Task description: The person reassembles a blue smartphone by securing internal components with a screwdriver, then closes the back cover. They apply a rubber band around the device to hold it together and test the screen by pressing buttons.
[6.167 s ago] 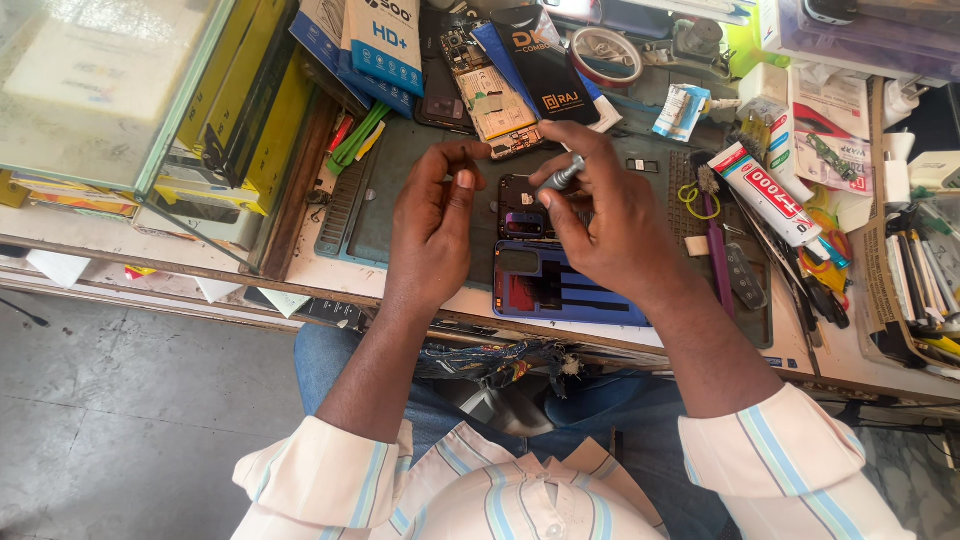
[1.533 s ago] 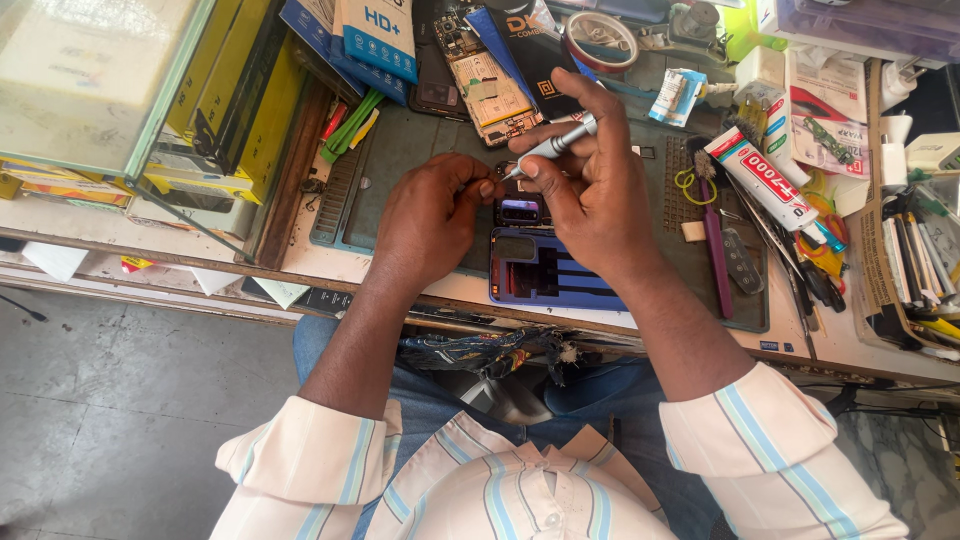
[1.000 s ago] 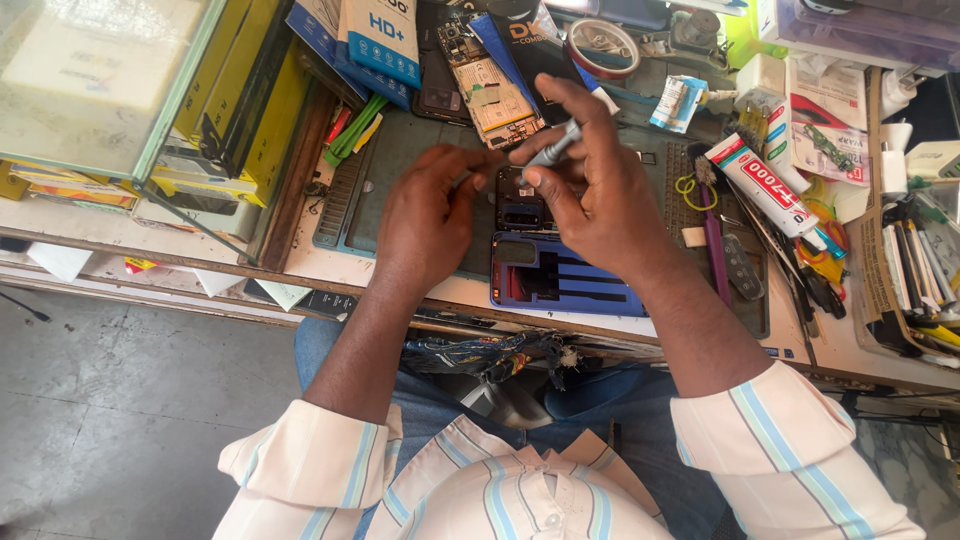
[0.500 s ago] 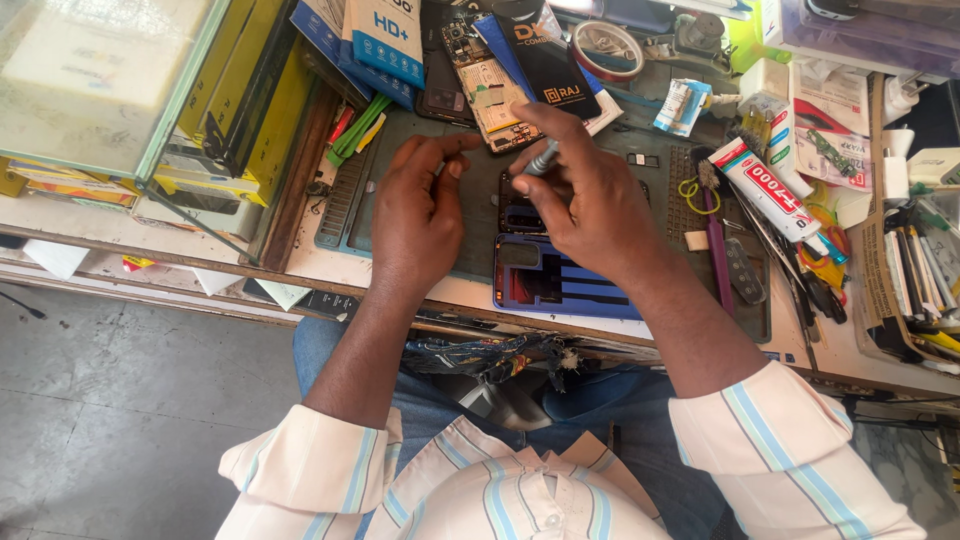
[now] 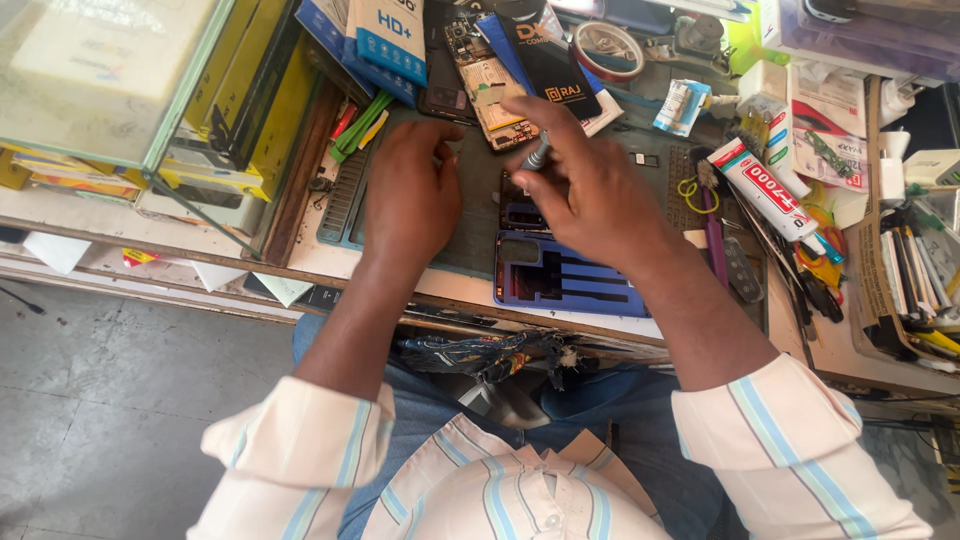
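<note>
Right hand (image 5: 590, 190) gripped the small screwdriver (image 5: 537, 156), tip lowered again onto opened phone (image 5: 520, 205) | left hand (image 5: 410, 190) rested on mat (image 5: 470, 240), fingers curled, grasp unclear | blue back cover (image 5: 565, 285) unmoved.

The phone frame (image 5: 565, 283) is blue with black slots. The mat (image 5: 470, 215) under it is dark grey-green. The tool (image 5: 538, 156) is silver-grey. The sleeves (image 5: 770, 440) are pale pink with light blue and white stripes. The tube (image 5: 765, 187) is white with red lettering. The sticks (image 5: 358, 124) are green, one red. The boxes (image 5: 385, 38) are blue and white. The tape roll (image 5: 606, 50) is red-rimmed. The floor (image 5: 110, 400) is grey.
</note>
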